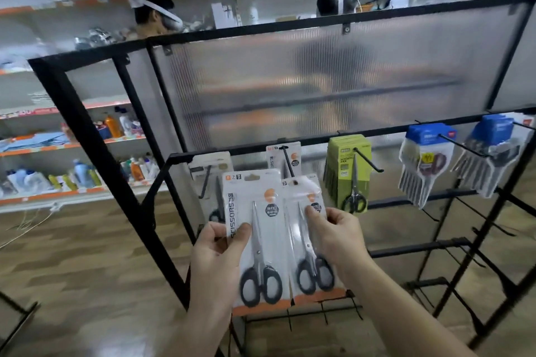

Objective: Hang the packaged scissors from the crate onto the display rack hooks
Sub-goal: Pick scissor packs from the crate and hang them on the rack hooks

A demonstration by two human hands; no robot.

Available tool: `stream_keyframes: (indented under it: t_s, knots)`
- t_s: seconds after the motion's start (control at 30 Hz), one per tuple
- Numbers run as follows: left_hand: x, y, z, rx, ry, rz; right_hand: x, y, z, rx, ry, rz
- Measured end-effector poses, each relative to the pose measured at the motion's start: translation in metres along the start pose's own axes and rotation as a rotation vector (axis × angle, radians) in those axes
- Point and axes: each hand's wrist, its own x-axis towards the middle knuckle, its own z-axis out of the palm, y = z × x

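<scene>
The left hand [219, 255] pinches one scissors pack [268, 240] by its left edge. The right hand [339, 238] pinches a second pack [301, 194] mid-card, its top seemingly at the rack hook [288, 161].

Wood-pattern floor [87, 269]; stocked wall shelves [58, 148] (orange-edged) behind.

Both forearms reach up side by side. Left hand [220, 252] pinches a scissors pack [261, 240], thumb in front; right hand [339, 238], just beside, pinches a second pack [301, 246].
</scene>
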Motion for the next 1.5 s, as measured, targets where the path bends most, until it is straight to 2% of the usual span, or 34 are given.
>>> stream_keyframes:
  t_s: [0.1, 0.2, 0.4, 0.47, 0.57, 0.67, 0.8, 0.9, 0.97, 1.0, 1.07, 1.13, 1.33, 1.5]
  knots:
    - [0.03, -0.015, -0.004, -0.009, -0.099, -0.059, 0.014, 0.008, 0.018, -0.02, 0.115, -0.009]
    - [0.054, -0.033, -0.003, -0.089, -0.166, -0.1, 0.032, 0.012, 0.033, -0.05, 0.16, 0.022]
    - [0.08, -0.06, -0.003, -0.072, -0.25, -0.163, 0.089, -0.001, 0.065, -0.125, 0.237, 0.012]
    - [0.084, -0.064, -0.003, -0.097, -0.272, -0.174, 0.107, -0.004, 0.072, -0.144, 0.227, -0.04]
    - [0.088, -0.068, -0.003, -0.119, -0.265, -0.175, 0.129, -0.007, 0.08, -0.113, 0.208, -0.006]
    - [0.085, -0.067, -0.002, -0.138, -0.268, -0.166, 0.143, -0.011, 0.082, -0.15, 0.26, 0.021]
    - [0.073, -0.062, -0.001, -0.151, -0.394, -0.146, 0.141, -0.008, 0.07, -0.232, 0.238, 0.011]
    - [0.063, -0.057, 0.005, -0.108, -0.457, -0.108, 0.127, -0.009, 0.052, -0.005, 0.171, 0.122]
    - [0.062, -0.054, 0.013, -0.095, -0.489, -0.099, 0.108, -0.011, 0.034, 0.066, 0.128, 0.173]
    - [0.062, -0.054, 0.018, -0.087, -0.493, -0.079, 0.097, -0.011, 0.023, -0.003, 0.1, 0.14]
    - [0.062, -0.057, 0.03, -0.055, -0.466, -0.025, 0.075, -0.009, 0.005, -0.296, 0.075, 0.022]
    - [0.062, -0.062, 0.044, -0.006, -0.402, -0.003, 0.059, -0.006, -0.01, -0.456, 0.051, -0.08]
    - [0.056, -0.075, 0.065, 0.084, -0.186, 0.003, 0.033, 0.003, -0.028, -0.574, -0.055, -0.234]
    - [0.069, -0.067, 0.079, 0.22, -0.125, 0.013, 0.015, 0.011, -0.035, -0.607, -0.124, -0.264]
